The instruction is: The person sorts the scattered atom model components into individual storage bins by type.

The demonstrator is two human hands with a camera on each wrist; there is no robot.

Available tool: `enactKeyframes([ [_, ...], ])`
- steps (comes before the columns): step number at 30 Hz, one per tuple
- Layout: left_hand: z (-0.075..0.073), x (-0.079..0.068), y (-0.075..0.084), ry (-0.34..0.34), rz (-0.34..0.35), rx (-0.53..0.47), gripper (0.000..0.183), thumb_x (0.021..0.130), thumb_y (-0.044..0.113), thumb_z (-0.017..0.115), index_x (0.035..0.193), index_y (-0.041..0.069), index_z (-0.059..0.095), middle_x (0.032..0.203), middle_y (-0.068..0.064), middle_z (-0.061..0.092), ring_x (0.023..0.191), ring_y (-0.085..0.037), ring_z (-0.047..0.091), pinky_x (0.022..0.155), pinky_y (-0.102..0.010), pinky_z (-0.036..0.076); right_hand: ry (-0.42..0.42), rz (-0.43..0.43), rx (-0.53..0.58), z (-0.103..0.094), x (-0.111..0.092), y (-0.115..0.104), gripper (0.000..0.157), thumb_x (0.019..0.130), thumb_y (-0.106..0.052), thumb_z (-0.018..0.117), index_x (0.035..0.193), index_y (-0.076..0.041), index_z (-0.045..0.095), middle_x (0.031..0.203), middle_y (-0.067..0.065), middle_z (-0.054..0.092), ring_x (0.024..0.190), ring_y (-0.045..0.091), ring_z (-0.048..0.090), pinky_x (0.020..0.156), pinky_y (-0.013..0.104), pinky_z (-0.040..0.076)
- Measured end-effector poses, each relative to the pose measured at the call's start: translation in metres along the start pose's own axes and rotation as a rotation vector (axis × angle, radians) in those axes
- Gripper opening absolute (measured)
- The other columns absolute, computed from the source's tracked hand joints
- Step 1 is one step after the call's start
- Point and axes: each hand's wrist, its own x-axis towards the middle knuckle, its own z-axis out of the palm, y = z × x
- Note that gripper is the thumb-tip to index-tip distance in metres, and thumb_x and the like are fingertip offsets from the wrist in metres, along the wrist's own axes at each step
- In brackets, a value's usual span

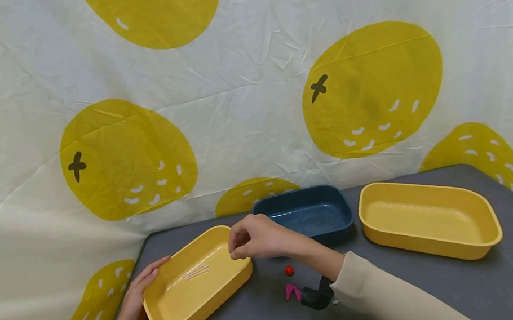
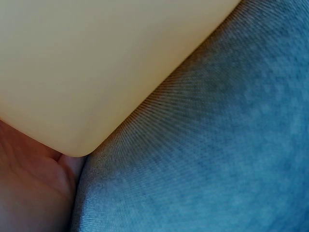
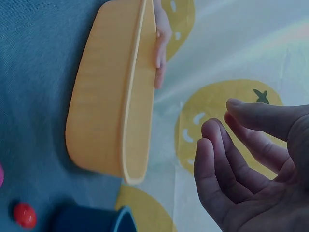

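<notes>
My left hand (image 1: 138,292) rests along the left end of a yellow tray (image 1: 209,301), its fingers extended against the outer wall by the rim. In the left wrist view the palm (image 2: 34,179) lies close beside the tray's corner. Inside this tray lie several thin white sticks (image 1: 197,271) with thicker ends, like cotton swabs. Over the tray's right end hangs my right hand (image 1: 260,236), fingers loosely bent. The right wrist view shows a gap between thumb and fingers, with nothing held.
A dark blue tray (image 1: 350,226) stands at the back middle, with a second yellow tray (image 1: 426,244) to its right. On the grey table lie a small red ball (image 1: 289,271) and a bent pink piece (image 1: 291,291). A lemon-print cloth (image 1: 251,132) hangs behind.
</notes>
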Motion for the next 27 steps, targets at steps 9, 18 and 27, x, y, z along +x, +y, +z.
enactKeyframes([
  [9, -0.002, -0.002, 0.000, 0.006, -0.011, 0.008, 0.058, 0.112, 0.038, 0.040, 0.160, 0.005, 0.037, 0.148, 0.014, 0.051, 0.126, 0.008, 0.055, 0.100, -0.015, 0.049, -0.014, -0.004, -0.001, -0.021, -0.034, 0.014, 0.004, 0.093, -0.016, 0.078, 0.089, -0.015, 0.077, 0.086, -0.006, 0.074, 0.077, 0.009, 0.065, 0.073, 0.023, 0.055],
  [18, 0.000, 0.000, 0.001, -0.008, -0.002, -0.017, 0.057, 0.113, 0.035, 0.040, 0.159, 0.003, 0.036, 0.141, 0.020, 0.054, 0.126, 0.007, 0.056, 0.101, -0.016, 0.050, 0.009, 0.046, -0.017, -0.042, -0.075, 0.037, 0.004, 0.093, -0.019, 0.077, 0.091, -0.016, 0.076, 0.087, -0.005, 0.075, 0.079, 0.008, 0.066, 0.073, 0.023, 0.056],
  [27, 0.001, 0.001, 0.002, -0.012, 0.010, -0.013, 0.056, 0.113, 0.035, 0.039, 0.159, 0.003, 0.036, 0.141, 0.020, 0.054, 0.126, 0.007, 0.056, 0.101, -0.015, 0.050, 0.017, 0.056, -0.020, -0.061, -0.110, 0.060, 0.007, 0.092, -0.018, 0.078, 0.092, -0.011, 0.076, 0.087, 0.000, 0.076, 0.078, 0.013, 0.069, 0.074, 0.022, 0.057],
])
